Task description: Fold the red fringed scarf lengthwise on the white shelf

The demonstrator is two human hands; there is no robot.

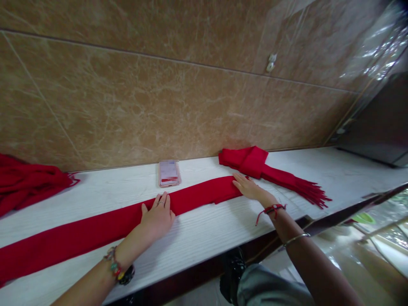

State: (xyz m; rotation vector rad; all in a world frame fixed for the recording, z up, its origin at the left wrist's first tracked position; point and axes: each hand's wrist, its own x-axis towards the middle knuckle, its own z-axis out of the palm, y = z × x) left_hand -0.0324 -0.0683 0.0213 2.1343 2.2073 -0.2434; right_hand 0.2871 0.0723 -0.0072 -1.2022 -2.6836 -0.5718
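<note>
A long red scarf (pixel 95 227), folded into a narrow band, stretches over the white tabletop (pixel 197 229) and runs out of view at the left. On its middle part rests my left hand (pixel 157 216), fingers spread and palm down. Flat on the scarf's right end lies my right hand (pixel 250 187), its fingers stretched out. Just beyond that hand is a second red scarf (pixel 245 160), folded over itself, with its fringed end pointing right. A phone (pixel 169 173) with a lit screen lies behind the long scarf, near the wall.
A heap of red fabric (pixel 28 182) with a fringe sits at the far left. The tan tiled wall (pixel 143 102) borders the table's back edge. A dark box-like object (pixel 379 123) stands at the right end. Below the front edge, a grey-clothed leg (pixel 270 287) shows.
</note>
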